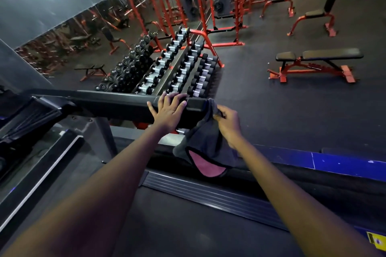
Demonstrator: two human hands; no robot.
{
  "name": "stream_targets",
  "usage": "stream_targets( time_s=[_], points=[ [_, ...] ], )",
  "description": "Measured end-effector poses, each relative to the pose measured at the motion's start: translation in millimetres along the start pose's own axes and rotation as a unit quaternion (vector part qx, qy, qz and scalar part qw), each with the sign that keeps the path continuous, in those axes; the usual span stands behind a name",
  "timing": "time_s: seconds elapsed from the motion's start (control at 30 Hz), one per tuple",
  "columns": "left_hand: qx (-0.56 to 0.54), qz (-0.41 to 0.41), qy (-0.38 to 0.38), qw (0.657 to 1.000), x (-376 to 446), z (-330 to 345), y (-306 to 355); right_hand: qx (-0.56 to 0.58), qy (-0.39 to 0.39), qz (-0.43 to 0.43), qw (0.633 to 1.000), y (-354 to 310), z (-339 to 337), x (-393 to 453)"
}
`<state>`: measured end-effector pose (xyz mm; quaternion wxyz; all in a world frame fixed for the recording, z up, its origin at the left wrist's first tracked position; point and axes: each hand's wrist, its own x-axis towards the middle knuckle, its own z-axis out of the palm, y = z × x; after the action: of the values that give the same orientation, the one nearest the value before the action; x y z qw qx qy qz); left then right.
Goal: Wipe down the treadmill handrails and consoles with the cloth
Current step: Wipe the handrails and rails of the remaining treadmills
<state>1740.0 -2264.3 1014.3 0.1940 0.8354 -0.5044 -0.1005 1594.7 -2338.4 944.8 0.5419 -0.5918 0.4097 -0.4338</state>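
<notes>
The soft, limp grey cloth with a pink patch [205,142], pinched in the right hand [228,125], should bunch easily around the black padded treadmill handrail [117,103], where the left hand [167,110] rests with fingers spread flat.

Colours observed

Black handrail [117,103]. At its end, grey cloth [205,140] with pink underside, black-edged. Beyond handrail: black dumbbells [183,69] with silver handles; red-framed, black-padded bench [315,62]. Blue strip [344,162] right of cloth
</notes>
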Motion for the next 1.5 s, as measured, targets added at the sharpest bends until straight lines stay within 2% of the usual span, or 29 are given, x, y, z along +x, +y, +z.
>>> stream_targets(
  time_s=[0.1,0.2,0.33,0.47,0.57,0.67,0.83,0.93,1.17,1.33,1.43,1.5],
  points=[
    [0.007,-0.001,-0.002,1.000,-0.9,-0.6,-0.1,0.016,-0.017,-0.044,0.999,-22.2,-8.0,7.4],
    [0.019,-0.014,0.000,1.000,0.1,-0.2,1.1,-0.006,-0.067,-0.085,0.994,-33.6,-11.8,14.1],
    [0.027,-0.042,-0.005,0.999,1.3,-1.6,4.0,-0.049,-0.135,-0.057,0.988,-34.0,-20.0,31.3],
    [0.029,-0.108,-0.002,0.994,-1.0,1.3,11.4,-0.117,-0.244,-0.111,0.956,-47.2,-30.7,49.6],
    [0.015,-0.141,0.021,0.990,-1.5,4.0,16.8,-0.170,-0.291,-0.172,0.926,-55.3,-32.1,63.5],
    [-0.010,-0.145,0.021,0.989,-1.1,3.2,17.4,-0.192,-0.330,-0.195,0.904,-64.8,-24.7,75.3],
    [-0.020,-0.145,0.025,0.989,-0.3,4.0,15.5,-0.170,-0.371,-0.197,0.892,-52.6,-28.2,86.4],
    [-0.021,-0.141,0.023,0.990,-2.1,4.3,13.6,-0.186,-0.412,-0.212,0.867,-50.3,-29.8,96.9],
    [-0.021,-0.131,0.042,0.990,-3.7,7.0,14.3,-0.167,-0.431,-0.217,0.860,-58.7,-9.4,102.6],
    [-0.024,-0.136,0.052,0.989,-5.2,8.6,15.0,-0.178,-0.470,-0.146,0.852,-62.7,-10.7,119.4],
    [-0.013,-0.153,0.075,0.985,-7.3,12.3,18.5,-0.188,-0.473,-0.179,0.842,-73.2,1.9,119.2],
    [-0.006,-0.166,0.090,0.982,-8.1,15.6,24.3,-0.178,-0.459,-0.198,0.847,-66.7,6.5,113.9]
  ],
)
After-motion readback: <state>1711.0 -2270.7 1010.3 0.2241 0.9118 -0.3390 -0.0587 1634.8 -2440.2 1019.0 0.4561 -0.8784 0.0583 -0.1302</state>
